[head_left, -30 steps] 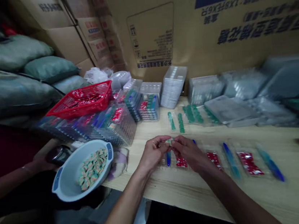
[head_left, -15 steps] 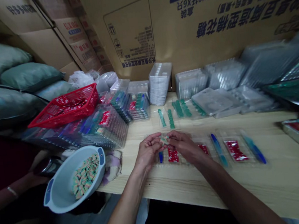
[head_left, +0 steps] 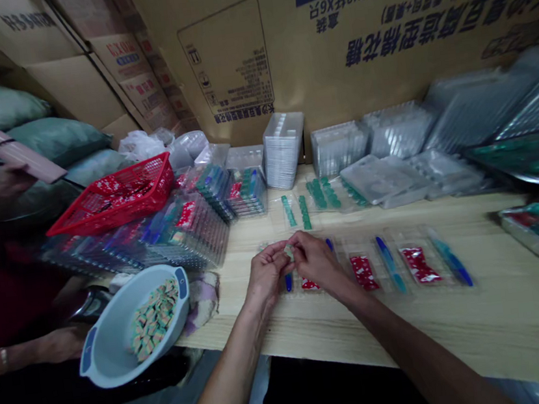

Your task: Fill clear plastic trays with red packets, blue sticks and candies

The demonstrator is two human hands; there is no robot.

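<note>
left hand (head_left: 266,273) and right hand (head_left: 316,260) meet at the clock's centre, the fingers of both drawn narrow around a small green-and-tan piece (head_left: 288,251), pinched between them above the pale wood-grain table (head_left: 394,337). just below, partly hidden by the right hand, lies a shiny red packet with white marks (head_left: 310,284), with a blue tip (head_left: 288,283) on its nine o'clock side. between three and four o'clock, shallow clear plastic trays (head_left: 370,248) lie in a row; one holds a red-and-white packet (head_left: 364,273) and a slim blue-to-teal stick-shaped item (head_left: 391,264), the next a similar pair. toward half past eight, a pale blue oval plastic bowl (head_left: 111,352) holds a heap of green-and-tan pieces (head_left: 154,321), another person's lower hand (head_left: 61,345) near its outer side. at one o'clock, just past the hands, bumpy green strips (head_left: 305,212) lie in clear plastic. toward ten, stacks of filled clear trays (head_left: 200,237) bear a bright red plastic basket (head_left: 151,200). farther that way, a raised hand (head_left: 14,178), not the worker's own, holds a pale pink cylindrical object (head_left: 23,159) before grey-green sacks (head_left: 62,139). at twelve, a tall stack of clear plastic trays (head_left: 286,154) stands before a large brown cardboard panel (head_left: 224,37) with upside-down dark printing.
</note>
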